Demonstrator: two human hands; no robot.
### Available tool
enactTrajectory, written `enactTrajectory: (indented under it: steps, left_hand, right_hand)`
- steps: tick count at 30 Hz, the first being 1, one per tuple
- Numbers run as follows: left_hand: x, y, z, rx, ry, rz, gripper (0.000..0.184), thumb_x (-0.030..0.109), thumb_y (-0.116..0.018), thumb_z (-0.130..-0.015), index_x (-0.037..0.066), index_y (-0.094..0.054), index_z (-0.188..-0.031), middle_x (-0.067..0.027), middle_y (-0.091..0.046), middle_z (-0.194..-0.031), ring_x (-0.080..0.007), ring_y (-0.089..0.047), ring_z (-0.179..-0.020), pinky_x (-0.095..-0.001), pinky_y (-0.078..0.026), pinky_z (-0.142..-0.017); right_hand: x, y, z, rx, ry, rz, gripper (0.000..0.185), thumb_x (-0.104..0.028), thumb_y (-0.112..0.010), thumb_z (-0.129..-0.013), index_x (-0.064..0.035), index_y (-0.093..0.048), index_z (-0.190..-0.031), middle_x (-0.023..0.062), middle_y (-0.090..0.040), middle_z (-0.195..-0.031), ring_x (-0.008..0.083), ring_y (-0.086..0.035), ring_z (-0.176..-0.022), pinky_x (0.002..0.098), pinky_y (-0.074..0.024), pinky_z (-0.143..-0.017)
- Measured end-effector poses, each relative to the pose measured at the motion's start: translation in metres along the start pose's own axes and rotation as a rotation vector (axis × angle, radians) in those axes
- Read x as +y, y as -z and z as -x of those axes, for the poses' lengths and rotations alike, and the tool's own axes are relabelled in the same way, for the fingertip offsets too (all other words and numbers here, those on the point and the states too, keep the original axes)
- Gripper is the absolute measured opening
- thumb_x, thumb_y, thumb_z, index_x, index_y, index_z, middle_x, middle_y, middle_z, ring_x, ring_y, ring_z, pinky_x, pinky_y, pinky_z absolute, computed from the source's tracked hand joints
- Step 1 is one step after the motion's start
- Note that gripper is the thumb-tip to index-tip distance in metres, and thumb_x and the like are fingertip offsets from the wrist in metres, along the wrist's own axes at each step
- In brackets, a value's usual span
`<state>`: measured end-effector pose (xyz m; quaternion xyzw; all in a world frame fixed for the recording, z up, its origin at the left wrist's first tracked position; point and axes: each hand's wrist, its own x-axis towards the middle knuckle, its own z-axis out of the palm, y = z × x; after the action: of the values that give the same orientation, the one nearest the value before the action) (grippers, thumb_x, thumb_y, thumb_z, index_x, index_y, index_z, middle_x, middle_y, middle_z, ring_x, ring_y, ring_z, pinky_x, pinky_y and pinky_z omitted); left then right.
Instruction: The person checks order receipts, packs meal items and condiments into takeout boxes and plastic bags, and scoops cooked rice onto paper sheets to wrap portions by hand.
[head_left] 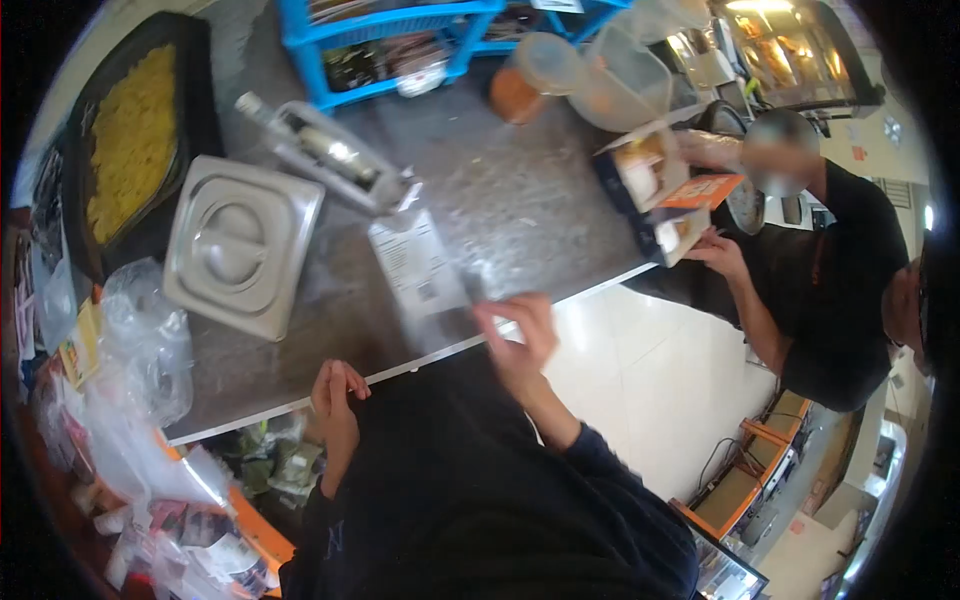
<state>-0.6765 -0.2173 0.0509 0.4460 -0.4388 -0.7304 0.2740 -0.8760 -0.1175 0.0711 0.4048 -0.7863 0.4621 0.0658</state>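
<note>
A printed receipt point(418, 262) lies on the dark counter in front of me. My right hand point(522, 340) is just beyond its lower right corner, thumb and forefinger brought together in a pinch and slightly blurred. Whether they grip the paper's edge or something small is unclear. At the counter's front edge, my left hand point(338, 395) rests with curled fingers, and nothing shows in it. A long metal holder point(335, 160) reaches down to the receipt's top end. Left of it sits a square steel lid point(240, 245) with a recessed round handle.
A black tray point(195, 95) of yellow food stands at the far left, above plastic bags point(150, 340). A blue rack point(365, 100) and plastic tubs point(620, 80) line the back. At right, a person in black point(840, 270) handles an open food box point(645, 185).
</note>
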Motion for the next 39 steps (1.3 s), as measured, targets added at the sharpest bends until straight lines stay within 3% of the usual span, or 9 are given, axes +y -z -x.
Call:
enactTrajectory:
  steps: [6,9,12,20,28,33,35,37,39]
  left_hand:
    - [-0.036,-0.126,-0.003,-0.097,-0.084,-0.139,0.033,0.021,-0.037,-0.097,0.004,-0.043,-0.069,-0.0045,-0.046,-0.061,-0.0112,-0.044,-0.059,-0.0248,-0.036,-0.059]
    - [-0.046,-0.177,0.007,-0.146,-0.078,-0.116,0.027,0.021,-0.038,-0.097,0.003,-0.048,-0.08,-0.0032,-0.05,-0.07,-0.0111,-0.047,-0.066,-0.0235,-0.038,-0.065]
    - [-0.049,-0.203,0.011,0.032,-0.138,-0.104,0.019,0.019,-0.041,-0.096,0.003,-0.048,-0.088,-0.0046,-0.052,-0.078,-0.0117,-0.05,-0.074,-0.0238,-0.04,-0.07]
    - [-0.045,-0.193,0.032,0.24,-0.161,-0.044,0.009,0.011,-0.047,-0.093,0.003,-0.05,-0.094,-0.0055,-0.056,-0.081,-0.0126,-0.055,-0.078,-0.0253,-0.043,-0.075]
    - [-0.049,-0.167,0.062,0.088,-0.141,0.036,0.007,0.009,-0.05,-0.091,0.002,-0.05,-0.094,-0.0048,-0.055,-0.08,-0.0131,-0.054,-0.078,-0.0261,-0.044,-0.075]
    - [-0.048,-0.142,0.064,0.146,-0.111,0.039,0.008,0.009,-0.05,-0.091,0.002,-0.051,-0.094,-0.0051,-0.055,-0.081,-0.0132,-0.055,-0.079,-0.0263,-0.044,-0.076]
    - [-0.044,-0.134,0.06,0.137,-0.114,0.052,0.007,0.009,-0.05,-0.091,0.002,-0.051,-0.094,-0.0043,-0.055,-0.081,-0.0124,-0.055,-0.078,-0.0254,-0.044,-0.075]
    - [-0.042,-0.129,0.057,0.109,-0.115,0.065,0.006,0.008,-0.05,-0.091,0.003,-0.05,-0.094,-0.0027,-0.053,-0.082,-0.0108,-0.054,-0.078,-0.0236,-0.043,-0.073]
    - [-0.04,-0.123,0.057,0.103,-0.1,0.045,0.006,0.008,-0.05,-0.091,0.003,-0.05,-0.094,-0.0026,-0.054,-0.082,-0.0103,-0.055,-0.078,-0.0234,-0.043,-0.072]
  right_hand:
    - [0.14,0.136,-0.013,0.199,-0.181,0.534,0.047,-0.013,-0.081,-0.062,-0.0045,-0.057,-0.102,0.0097,-0.056,-0.097,0.029,-0.05,-0.095,0.0387,-0.0383,-0.086]
    - [0.153,0.137,-0.034,-0.196,0.001,0.482,0.046,-0.033,-0.077,-0.065,-0.0119,-0.06,-0.103,0.0044,-0.057,-0.096,0.0245,-0.05,-0.092,0.0391,-0.0338,-0.08]
    - [0.136,0.105,-0.028,-0.413,0.202,0.311,0.037,-0.033,-0.071,-0.071,-0.016,-0.061,-0.102,-0.0005,-0.053,-0.081,0.0191,-0.051,-0.083,0.038,-0.0327,-0.075]
    - [0.15,0.079,-0.015,-0.326,0.202,0.222,0.015,-0.015,-0.065,-0.073,-0.0145,-0.057,-0.086,0.0005,-0.057,-0.074,0.018,-0.056,-0.072,0.038,-0.0313,-0.068]
    - [0.195,0.125,-0.038,-0.242,0.081,0.535,0.017,-0.025,-0.07,-0.077,-0.0167,-0.063,-0.09,-0.0026,-0.057,-0.073,0.0148,-0.054,-0.074,0.0362,-0.0301,-0.08]
    - [0.133,0.133,-0.08,-0.076,-0.149,0.277,0.018,-0.015,-0.072,-0.076,-0.0041,-0.06,-0.084,0.006,-0.055,-0.073,0.0177,-0.052,-0.066,0.0292,-0.0395,-0.06]
    - [0.077,0.092,-0.078,-0.211,0.008,-0.107,0.013,-0.01,-0.069,-0.077,-0.0037,-0.06,-0.084,0.0086,-0.057,-0.079,0.0213,-0.055,-0.071,0.0298,-0.0433,-0.067]
    - [0.03,0.035,-0.09,-0.286,0.309,0.059,0.032,-0.017,-0.07,-0.074,-0.0036,-0.058,-0.1,0.0146,-0.056,-0.088,0.0324,-0.052,-0.088,0.0405,-0.0405,-0.079]
    - [0.048,-0.036,-0.094,-0.349,0.359,0.206,0.033,-0.018,-0.069,-0.073,-0.005,-0.057,-0.101,0.0149,-0.056,-0.086,0.0333,-0.052,-0.085,0.041,-0.0381,-0.077]
